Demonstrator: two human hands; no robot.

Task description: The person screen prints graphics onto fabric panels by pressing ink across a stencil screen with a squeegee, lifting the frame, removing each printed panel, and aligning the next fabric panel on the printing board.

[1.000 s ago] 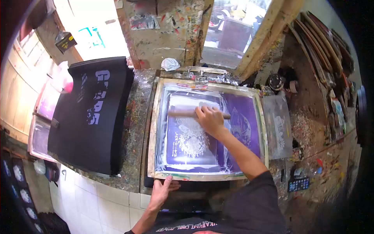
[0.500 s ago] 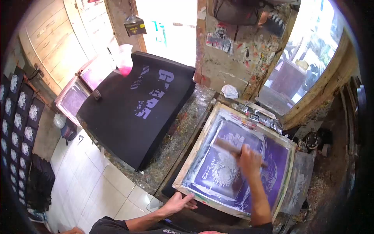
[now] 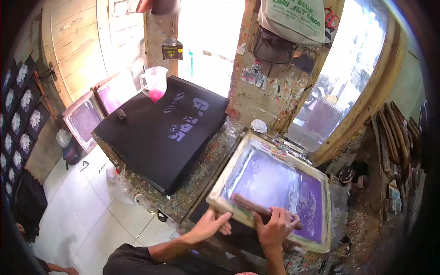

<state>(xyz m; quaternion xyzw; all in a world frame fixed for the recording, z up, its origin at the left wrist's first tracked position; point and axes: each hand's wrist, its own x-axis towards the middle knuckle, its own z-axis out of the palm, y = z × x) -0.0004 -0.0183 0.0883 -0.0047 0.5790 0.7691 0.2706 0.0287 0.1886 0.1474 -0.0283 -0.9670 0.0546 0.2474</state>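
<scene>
My right hand (image 3: 277, 228) is closed round a wooden squeegee (image 3: 252, 204), which lies slantwise over the near part of a wood-framed printing screen (image 3: 327, 211). The screen's mesh is purple, with a whitish film over its middle and a pale design on its right side. At the near left corner of the frame is my left hand (image 3: 214, 225), its thumb and fingers apart. The thumb touches the frame's edge. Dark material shows below the frame.
Black printed sheets (image 3: 151, 137) lie on the stained bench (image 3: 195, 183) at left, with a clear jug (image 3: 155, 83) behind. Small screens (image 3: 84, 120) lean farther left. A bag (image 3: 293, 20) hangs above. Another person's arm (image 3: 62, 269) shows at lower left.
My right hand has drawn the squeegee toward the near edge of the screen. The design in the middle is now veiled by a whitish film. The head view has shifted.
</scene>
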